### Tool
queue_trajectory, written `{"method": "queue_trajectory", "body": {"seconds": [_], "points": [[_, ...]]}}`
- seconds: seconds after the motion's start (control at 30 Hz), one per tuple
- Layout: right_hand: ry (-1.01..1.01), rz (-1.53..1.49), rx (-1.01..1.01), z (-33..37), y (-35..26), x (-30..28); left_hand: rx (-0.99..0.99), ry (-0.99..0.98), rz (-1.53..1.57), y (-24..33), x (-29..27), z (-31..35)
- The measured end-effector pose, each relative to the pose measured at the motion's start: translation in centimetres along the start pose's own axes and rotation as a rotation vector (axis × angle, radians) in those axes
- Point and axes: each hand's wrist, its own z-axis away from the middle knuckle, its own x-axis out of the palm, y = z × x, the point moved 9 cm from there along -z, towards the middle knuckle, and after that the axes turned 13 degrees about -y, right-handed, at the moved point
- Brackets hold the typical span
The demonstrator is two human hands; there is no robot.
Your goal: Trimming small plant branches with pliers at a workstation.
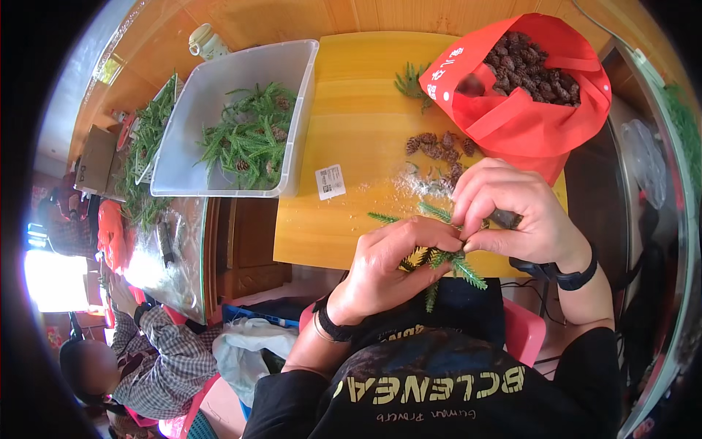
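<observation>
A green pine sprig (468,271) is held over the table's near edge, its needled tips pointing several ways. My left hand (391,260) is closed around its lower part, thumb and forefinger pinching it. The fingertips of my right hand (519,212) are pinched together at the middle of the sprig, touching my left fingertips. Whether something small is also between those fingers is hidden. Just beyond the hands lie several loose brown pine cones (439,148) and a scatter of white powder (424,184) on the yellow table (358,95).
A red bag (504,121) full of pine cones stands at the back right, a loose sprig (414,82) beside it. At the left is a clear plastic bin (164,157) with green sprigs and cones. A white label (330,182) lies near it. Another person (164,344) sits at the lower left.
</observation>
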Motion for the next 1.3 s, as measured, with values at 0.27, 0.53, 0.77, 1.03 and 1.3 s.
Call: {"method": "queue_trajectory", "body": {"seconds": [0.27, 0.53, 0.77, 1.03, 1.3], "points": [[0.218, 0.358, 0.014, 0.8, -1.7, -0.2, 0.007, 0.122, -0.033, 0.3, -0.5, -0.1], [0.459, 0.597, 0.093, 2.2, -1.7, 0.7, 0.08, 0.228, -0.47, 1.6, 0.1, -0.1], [0.463, 0.559, 0.077, 2.9, -0.8, 0.9, -0.01, 0.221, -0.268, -0.2, -0.1, 0.0], [0.482, 0.363, 0.045, 3.0, -0.4, 0.7, -0.125, 0.23, 0.092, -2.9, 0.1, 0.4], [0.459, 0.657, 0.01, 2.8, -2.4, 0.7, -0.067, 0.154, -0.087, -1.3, 0.2, -0.1]]}}
